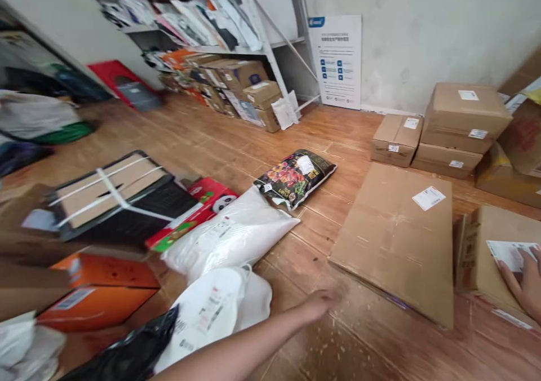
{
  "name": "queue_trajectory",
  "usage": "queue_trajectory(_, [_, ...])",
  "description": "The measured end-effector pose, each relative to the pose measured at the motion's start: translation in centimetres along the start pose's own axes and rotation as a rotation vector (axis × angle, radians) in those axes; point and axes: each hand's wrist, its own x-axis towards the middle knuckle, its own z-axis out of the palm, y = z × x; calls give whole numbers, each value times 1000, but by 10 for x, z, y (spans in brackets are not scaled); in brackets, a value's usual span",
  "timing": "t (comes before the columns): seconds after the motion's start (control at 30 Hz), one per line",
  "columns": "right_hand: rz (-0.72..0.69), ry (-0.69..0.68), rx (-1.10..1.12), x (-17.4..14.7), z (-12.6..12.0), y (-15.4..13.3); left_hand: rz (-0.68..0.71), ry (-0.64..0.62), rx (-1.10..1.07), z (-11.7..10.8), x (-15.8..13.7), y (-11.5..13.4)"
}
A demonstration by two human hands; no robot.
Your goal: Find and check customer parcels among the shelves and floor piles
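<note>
Cardboard flat box [397,240]: lies on floor, long axis running from near-right toward far-left.
Left hand [319,303]: blurred, near its front corner; grip unclear.
Right hand [526,282]: fingers spread flat on small box [486,262].

Parcels spread across the floor [296,268], shelving behind.

Flat carton [397,240] lies right of centre; three stacked boxes [460,127] sit behind it by the back wall, near the floor's far right corner. Small carton [490,262] just right of the flat one, right hand [526,282] resting on its top. Left hand [316,305] reaches over the floor, just before the flat carton's near left corner. Padded bags [228,240] lie left of that hand; printed pouch [296,178] behind them. Strapped tray [114,195] further left, boxes before it along the near left edge. Shelf rack [236,48] at far left, cartons under it; poster [338,60] leans on the wall to its right.
</note>
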Motion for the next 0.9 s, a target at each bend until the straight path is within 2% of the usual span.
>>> queue_trajectory(0.07, [-163, 68, 40, -1, -6, -22, 73, 162, 112, -60, -5, -34])
queue_trajectory(0.13, [-349, 76, 142, -5, -9, -61, 198, 340, 206, -109, -10, -65])
queue_trajectory(0.2, [-554, 48, 245, -11, -4, -112, 313, 595, 372, -147, -15, -93])
queue_trajectory(0.27, [-745, 18, 284, -18, 8, -167, 330, 842, 563, -177, -17, -115])
queue_trajectory(0.3, [-830, 3, 283, -21, 15, -194, 283, 930, 629, -191, -16, -124])
queue_trajectory(0.37, [-972, -57, 260, -26, 29, -245, 98, 1009, 647, -214, -14, -136])
queue_trajectory(0.4, [-1025, -99, 249, -28, 34, -268, -15, 1015, 617, -224, -12, -140])
queue_trajectory(0.47, [-1076, -211, 241, -30, 38, -310, -215, 939, 518, -241, -10, -146])
queue_trajectory(0.5, [-1069, -281, 249, -30, 36, -329, -267, 876, 473, -247, -9, -149])
queue_trajectory(0.57, [-1001, -466, 315, -35, 24, -370, -277, 760, 428, -256, -9, -156])
queue_trajectory(0.67, [-787, -889, 617, -57, -6, -444, -219, 685, 418, -262, -9, -164])
queue_trajectory(0.7, [-673, -1059, 765, -69, -18, -473, -208, 664, 414, -263, -10, -165])
queue_trajectory(0.73, [-514, -1257, 900, -84, -29, -502, -199, 642, 408, -263, -11, -165])
queue_trajectory(0.8, [-176, -1566, 1129, -113, -52, -559, -188, 621, 395, -263, -15, -160])
queue_trajectory(0.83, [-37, -1648, 1204, -125, -62, -584, -186, 620, 391, -263, -17, -158])
queue_trajectory(0.87, [64, -1595, 1224, -135, -71, -606, -189, 619, 386, -262, -18, -157])
queue_trajectory(0.9, [140, -1452, 1194, -141, -78, -623, -197, 616, 379, -262, -19, -158])
